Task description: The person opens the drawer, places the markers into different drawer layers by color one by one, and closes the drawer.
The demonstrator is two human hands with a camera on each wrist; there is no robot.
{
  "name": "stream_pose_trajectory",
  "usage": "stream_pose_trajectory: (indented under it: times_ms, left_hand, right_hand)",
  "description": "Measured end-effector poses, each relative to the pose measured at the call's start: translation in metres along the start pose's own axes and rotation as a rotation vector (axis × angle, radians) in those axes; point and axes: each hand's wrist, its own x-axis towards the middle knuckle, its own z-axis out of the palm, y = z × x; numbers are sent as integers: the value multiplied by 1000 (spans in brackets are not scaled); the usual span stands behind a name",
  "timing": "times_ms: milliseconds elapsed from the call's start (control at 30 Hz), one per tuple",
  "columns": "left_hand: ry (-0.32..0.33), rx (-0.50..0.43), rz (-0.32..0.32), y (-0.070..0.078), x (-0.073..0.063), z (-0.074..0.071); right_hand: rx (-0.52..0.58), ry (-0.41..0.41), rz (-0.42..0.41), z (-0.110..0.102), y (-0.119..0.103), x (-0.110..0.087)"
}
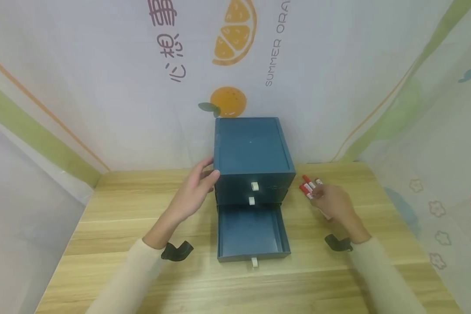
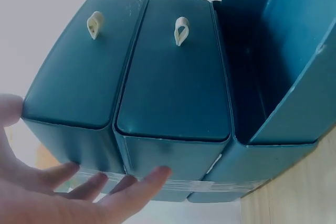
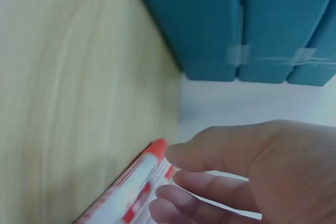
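A dark blue unit of stacked drawers (image 1: 254, 146) stands at the back of the table, with its bottom drawer (image 1: 251, 231) pulled out and the upper two pushed in. My left hand (image 1: 192, 192) rests against the unit's left side, thumb at the top front corner. The left wrist view shows its fingers (image 2: 134, 195) spread along the side wall. To the right of the unit lie several red-and-white markers (image 1: 308, 186). My right hand (image 1: 333, 203) is over them; in the right wrist view its thumb is right at a red marker end (image 3: 156, 148), fingers loosely bent beside the markers.
White loop pull tabs (image 1: 254, 186) stick out from the drawer fronts. A white printed cloth (image 1: 141, 117) hangs behind and beside the wooden table (image 1: 133, 209). Clear tape (image 2: 220, 186) runs across the unit's side. Dark bands (image 1: 176, 251) are at both wrists.
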Motion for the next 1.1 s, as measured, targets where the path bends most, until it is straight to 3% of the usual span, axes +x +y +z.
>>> stream_pose_trajectory:
  times_ms: [400,733,900,1100]
  left_hand:
    - [-58,-115,-62,7,6,-5]
    - [-67,-151,-77,9,6,-4]
    - [-73,-155,-71,9,6,-4]
    - [-75,-164,-70,9,5,-4]
  right_hand:
    - [-44,-71,33,4,-5,0]
    - [-64,-52,2,16,-2,1]
    - [-12,-49,-71,15,5,2]
    - [138,-143,-64,4,5,0]
